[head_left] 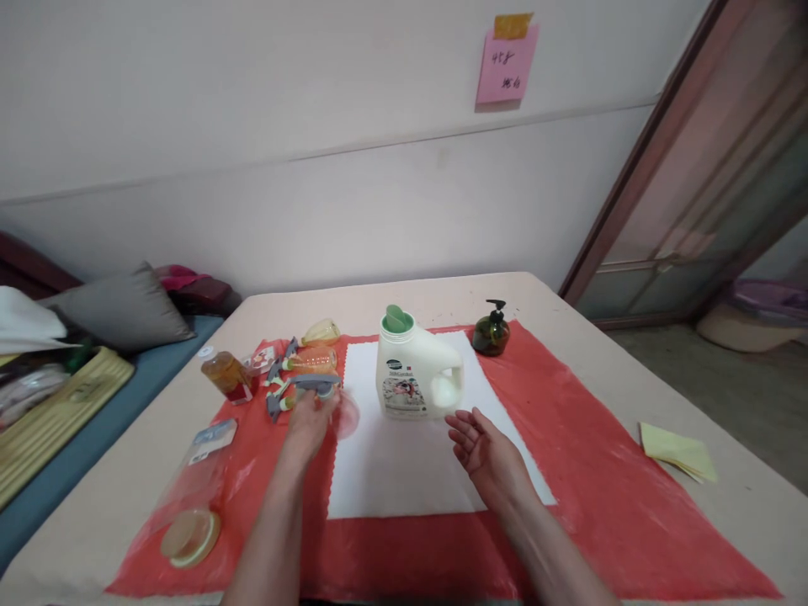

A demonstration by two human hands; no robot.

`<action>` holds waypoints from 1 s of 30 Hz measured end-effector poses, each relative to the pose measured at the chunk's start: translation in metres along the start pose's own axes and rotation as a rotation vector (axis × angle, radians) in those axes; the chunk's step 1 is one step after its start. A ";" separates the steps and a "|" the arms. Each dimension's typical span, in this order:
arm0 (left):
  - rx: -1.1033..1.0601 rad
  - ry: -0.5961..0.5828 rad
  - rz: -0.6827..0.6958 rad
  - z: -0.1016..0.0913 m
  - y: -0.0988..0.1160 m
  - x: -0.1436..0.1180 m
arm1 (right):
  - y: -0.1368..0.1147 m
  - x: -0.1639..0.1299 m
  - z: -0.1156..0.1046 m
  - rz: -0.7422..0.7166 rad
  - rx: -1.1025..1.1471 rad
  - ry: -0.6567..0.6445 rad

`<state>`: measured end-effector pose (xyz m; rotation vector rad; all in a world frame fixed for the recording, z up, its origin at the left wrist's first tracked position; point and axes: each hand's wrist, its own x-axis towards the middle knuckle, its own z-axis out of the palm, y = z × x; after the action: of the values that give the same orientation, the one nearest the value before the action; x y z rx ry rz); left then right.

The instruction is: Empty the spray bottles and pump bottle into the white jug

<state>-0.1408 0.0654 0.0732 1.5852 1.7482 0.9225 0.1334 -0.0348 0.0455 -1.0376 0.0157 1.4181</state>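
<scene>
Nearest the camera, a clear lying bottle w/ tan cap (189,532) is seen at the red sheet's (599,497) left front corner. Left hand (309,423) is laid on a spray bottle's gray trigger head (301,389); whether it's clamped can't be told, fingers being blurred. Right hand (483,446) is held open, palm up, fingers apart, just in front of the white detergent jug (417,370), not touching. Jug is stood upright on a white sheet (404,471) mid-worktop (694,379). A dark pump bottle (491,330) is set behind-right.
</scene>
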 end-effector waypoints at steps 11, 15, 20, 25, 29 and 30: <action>0.363 0.037 -0.047 -0.007 0.004 -0.004 | -0.011 0.003 -0.003 -0.130 -0.027 0.024; 0.469 0.017 -0.017 -0.016 0.024 -0.012 | -0.022 0.011 -0.013 -0.338 -0.114 0.088; 0.308 0.145 0.116 -0.001 0.050 -0.028 | -0.050 0.061 -0.024 -0.638 -0.346 0.285; 0.153 0.218 0.381 0.026 0.054 -0.045 | -0.090 0.145 -0.012 -0.812 -0.651 0.402; 0.155 0.277 0.601 0.035 0.055 -0.046 | -0.111 0.198 0.002 -0.885 -0.844 0.410; 0.160 0.280 0.626 0.037 0.055 -0.045 | -0.114 0.206 0.003 -0.893 -0.879 0.409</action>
<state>-0.0747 0.0266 0.0955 2.2650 1.5437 1.3749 0.2700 0.1505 -0.0055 -1.7354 -0.7389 0.3345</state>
